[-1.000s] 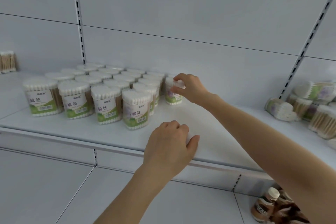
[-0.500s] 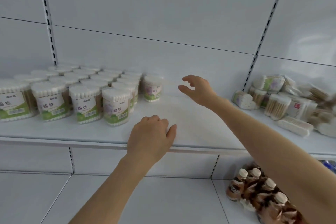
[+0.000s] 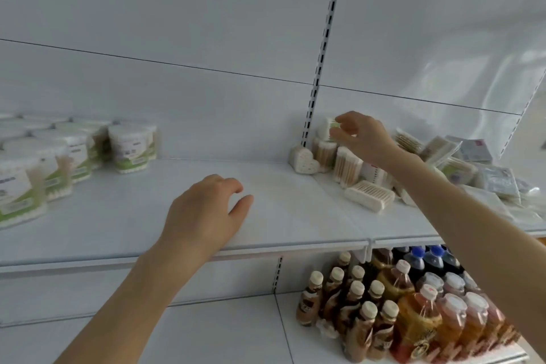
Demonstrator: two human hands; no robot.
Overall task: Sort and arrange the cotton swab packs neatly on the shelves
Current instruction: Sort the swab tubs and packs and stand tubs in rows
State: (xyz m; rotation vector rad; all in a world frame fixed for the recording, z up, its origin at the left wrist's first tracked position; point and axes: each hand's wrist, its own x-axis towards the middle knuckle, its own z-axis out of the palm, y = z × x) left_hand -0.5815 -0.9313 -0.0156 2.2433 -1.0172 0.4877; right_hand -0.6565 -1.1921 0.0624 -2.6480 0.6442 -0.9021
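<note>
left hand (image 3: 206,213): rests palm down on the front edge of the shelf (image 3: 295,216), near its middle; fingers loosely curled, thumb apart, holding nothing.
right hand (image 3: 363,139): reaches to the back of the shelf on the right, just right of the slotted upright (image 3: 322,53); thumb and forefinger pinch the top pack (image 3: 330,127).
top pack: white with a green label patch, on top of the loose heap (image 3: 443,162), close to the back panel (much of it is hidden by the fingers).
loose heap: mixed cotton swab packs tumbled at the shelf's back right, some tilted, some lying flat.
heart-shaped pack (image 3: 304,160): at the heap's left edge, beside the foot of the slotted upright.
flat pack (image 3: 369,195): lies on its side at the front of the heap.
sorted tubs (image 3: 131,145): upright in rows at the shelf's left end, green labels facing front; blurred.
bottles (image 3: 384,304): packed together on the lower shelf, right side.
</note>
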